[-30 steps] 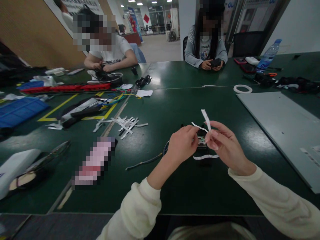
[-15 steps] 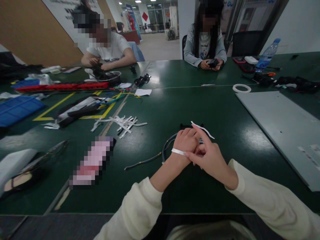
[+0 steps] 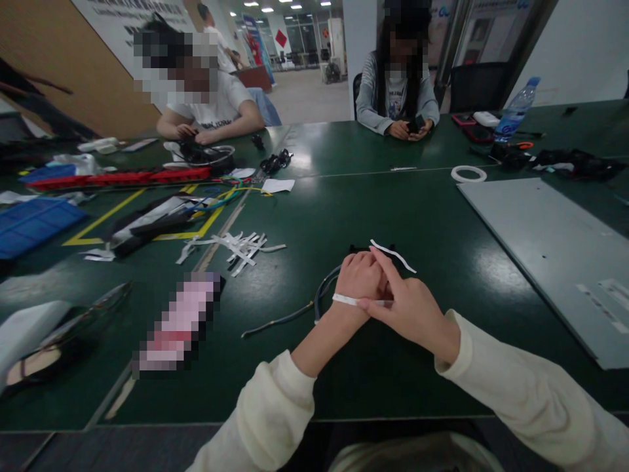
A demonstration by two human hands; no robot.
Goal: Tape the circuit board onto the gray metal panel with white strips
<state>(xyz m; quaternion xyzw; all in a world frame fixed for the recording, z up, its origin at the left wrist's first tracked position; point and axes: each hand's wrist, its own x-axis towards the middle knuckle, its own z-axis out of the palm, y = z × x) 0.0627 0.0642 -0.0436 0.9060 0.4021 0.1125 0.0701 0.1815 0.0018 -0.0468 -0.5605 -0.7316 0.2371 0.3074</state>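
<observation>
My left hand (image 3: 360, 275) is curled with its knuckles up over the dark table; its fingertips and whatever they hold are hidden. Across the back of its wrist lies a narrow white strip (image 3: 346, 299). The thumb of my right hand (image 3: 410, 301) is on that strip at the wrist, and its index finger reaches over the left hand's fingers. Another white strip (image 3: 400, 257) sticks out past the index fingertip. Behind the left hand shows part of a black object (image 3: 358, 249). A grey cable (image 3: 280, 319) curves out from beside the left hand onto the table.
Loose white strips (image 3: 244, 248) lie in a pile left of my hands, near a phone (image 3: 179, 321). At right are a large grey panel (image 3: 535, 242) and a roll of white tape (image 3: 468, 174). Two people sit across the table, handling dark objects.
The strip at my left wrist now shows further to the right past my right thumb. Both hands stay together in nearly the same place. The view has shifted slightly; a standing person appears behind.
</observation>
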